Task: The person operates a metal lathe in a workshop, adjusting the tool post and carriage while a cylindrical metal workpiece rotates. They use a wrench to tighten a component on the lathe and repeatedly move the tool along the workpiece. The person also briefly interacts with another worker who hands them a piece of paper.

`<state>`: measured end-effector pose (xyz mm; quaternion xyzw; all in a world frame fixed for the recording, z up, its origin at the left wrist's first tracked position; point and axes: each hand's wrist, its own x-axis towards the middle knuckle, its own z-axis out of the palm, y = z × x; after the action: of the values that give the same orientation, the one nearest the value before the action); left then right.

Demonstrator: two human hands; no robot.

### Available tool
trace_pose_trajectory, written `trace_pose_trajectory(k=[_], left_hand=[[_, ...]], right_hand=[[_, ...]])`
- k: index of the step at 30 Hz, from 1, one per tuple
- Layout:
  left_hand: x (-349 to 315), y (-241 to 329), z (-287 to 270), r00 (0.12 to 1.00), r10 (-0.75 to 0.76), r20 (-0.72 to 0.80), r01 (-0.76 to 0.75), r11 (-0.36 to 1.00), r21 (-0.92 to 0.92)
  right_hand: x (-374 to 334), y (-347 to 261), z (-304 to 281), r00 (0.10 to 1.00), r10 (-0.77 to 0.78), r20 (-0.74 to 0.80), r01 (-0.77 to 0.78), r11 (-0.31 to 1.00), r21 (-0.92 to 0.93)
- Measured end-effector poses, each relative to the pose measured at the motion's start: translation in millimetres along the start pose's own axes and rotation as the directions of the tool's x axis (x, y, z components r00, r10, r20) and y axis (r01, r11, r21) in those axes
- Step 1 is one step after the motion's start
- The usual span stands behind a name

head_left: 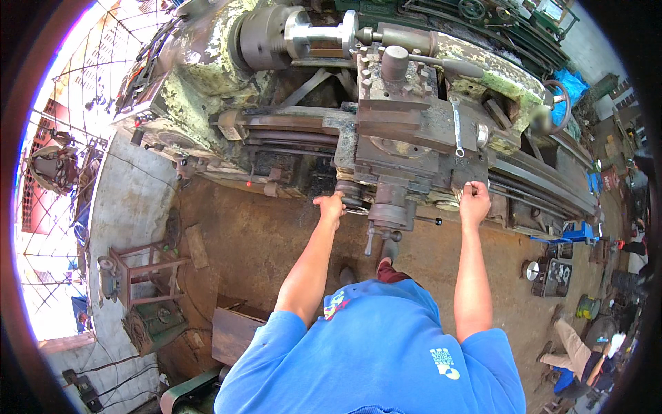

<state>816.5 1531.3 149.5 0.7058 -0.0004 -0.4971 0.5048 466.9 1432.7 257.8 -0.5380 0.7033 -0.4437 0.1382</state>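
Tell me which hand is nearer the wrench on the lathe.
Right. The right hand is below the wrench in the picture; the left hand is farther off, below and to its left, at a dark round wheel.

Well left of the left hand (331,206), daylight glares through a barred opening (81,55) beside a grey wall (132,200), near a metal stand (146,254). Stained brown floor (258,231) spreads below; far beyond the right hand (475,201) rises a pale wall (594,38).

– Looked from where?
– Looked steeply down from the head, over the blue shirt (372,348), through the left of two fisheyes.
– Faced which way, how near?
– Faced forward onto the lathe (389,124), near enough to fill the upper middle with it.
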Motion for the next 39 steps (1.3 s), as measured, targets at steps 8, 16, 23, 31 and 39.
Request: trace_pose_trajectory(k=[8,16,23,31,39], left_hand=[[6,-7,-13,0.991,-0.013,-0.134,0.027,0.995,0.099],[-23,-90,-6,0.945,0.031,0.326,0.075,0.948,-0.31],[45,-160,9,0.778,0.119,0.617,-0.253,0.958,0.135],[73,-185,-10,0.874,0.037,0.485,-0.181,0.95,0.255],[121,-130,-39,0.962,-0.025,0.272,-0.043,0.969,0.242]], right_hand=[[-9,-12,0,0.954,0.227,0.197,-0.289,0.874,0.39],[-1,-15,-26,0.998,0.048,0.029,-0.05,0.996,0.08],[-2,-11,-18,0.998,0.01,0.062,-0.014,0.997,0.075],[4,-15,-25,0.986,0.012,0.168,-0.017,1.0,0.027],[7,-17,-29,0.976,-0.078,0.205,0.096,0.992,-0.078]])
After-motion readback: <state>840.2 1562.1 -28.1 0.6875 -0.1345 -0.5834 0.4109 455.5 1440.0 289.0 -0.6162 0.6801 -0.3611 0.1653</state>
